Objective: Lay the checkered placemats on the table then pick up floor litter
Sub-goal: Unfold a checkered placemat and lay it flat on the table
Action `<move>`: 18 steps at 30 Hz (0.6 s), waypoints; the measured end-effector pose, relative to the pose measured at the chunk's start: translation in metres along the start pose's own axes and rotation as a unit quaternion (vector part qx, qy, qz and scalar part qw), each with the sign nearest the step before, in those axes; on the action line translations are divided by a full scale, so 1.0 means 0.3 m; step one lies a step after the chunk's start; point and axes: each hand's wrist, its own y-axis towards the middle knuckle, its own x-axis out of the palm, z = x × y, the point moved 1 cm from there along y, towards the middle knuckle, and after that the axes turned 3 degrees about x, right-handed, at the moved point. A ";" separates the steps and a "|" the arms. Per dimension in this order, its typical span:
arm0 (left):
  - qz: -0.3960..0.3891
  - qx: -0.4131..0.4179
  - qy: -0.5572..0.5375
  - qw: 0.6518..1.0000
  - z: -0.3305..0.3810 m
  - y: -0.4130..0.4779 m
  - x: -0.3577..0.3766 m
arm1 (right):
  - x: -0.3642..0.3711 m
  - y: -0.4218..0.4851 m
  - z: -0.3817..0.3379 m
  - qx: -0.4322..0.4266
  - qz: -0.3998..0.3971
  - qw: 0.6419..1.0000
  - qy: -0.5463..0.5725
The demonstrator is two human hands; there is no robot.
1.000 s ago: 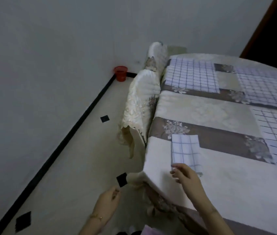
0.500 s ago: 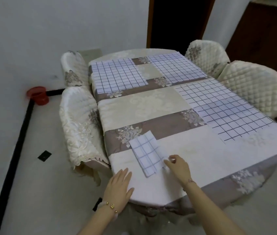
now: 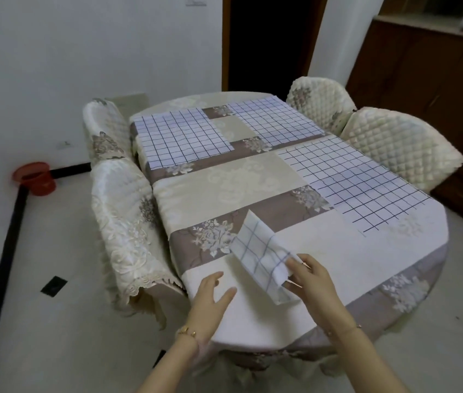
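- Target: the folded placemat point(image 3: 258, 252) lies at the near end of the counter point(image 3: 338, 251). Its near part is on the cream band of the tablecloth and its far end is over the brown floral band.
- Key relation: the folded placemat sits between my two hands. It is ahead and left of my right hand point(image 3: 314, 279), and ahead and right of my left hand point(image 3: 213, 296). The right hand is in contact with it. The left hand is just beside it and apart.
- Long axis: it runs from far-left to near-right, mostly away from me with a slight slant.
- Right-hand fingers point(image 3: 298, 266): they pinch the near-right edge of the folded placemat.
- Left-hand fingers point(image 3: 210, 279): they are spread and straight, palm down on the cloth, holding nothing.
- Appearance: white cloth with a thin dark-blue grid, folded to a narrow strip. The far end appears raised off the tablecloth. I cannot tell the number of layers.
- Status: the far-left placemat point(image 3: 182, 143), far-right placemat point(image 3: 275, 120) and near-right placemat point(image 3: 352, 180) lie flat. The near-left quarter carries none, so I judge the folded one belongs there.
- Next move, my judgement: open the strip leftward, across its long axis. The left hand is nearer the landing area and should receive the free edge.
- Floor: I identify no litter in view. A red bin point(image 3: 35, 180) stands by the wall.
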 end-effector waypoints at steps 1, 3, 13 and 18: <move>-0.010 -0.043 -0.093 0.995 0.035 0.006 0.001 | 0.004 -0.025 -0.014 -0.002 -0.008 1.000 0.014; -0.053 -0.118 -0.272 0.954 0.086 0.017 0.011 | 0.005 -0.059 -0.031 -0.004 -0.023 0.999 0.048; -0.068 -0.097 -0.372 0.920 0.086 0.116 -0.016 | -0.045 -0.116 -0.040 0.040 -0.016 0.985 0.168; -0.033 -0.060 -0.277 0.958 0.094 0.140 -0.020 | -0.076 -0.104 -0.029 0.062 0.011 0.981 0.181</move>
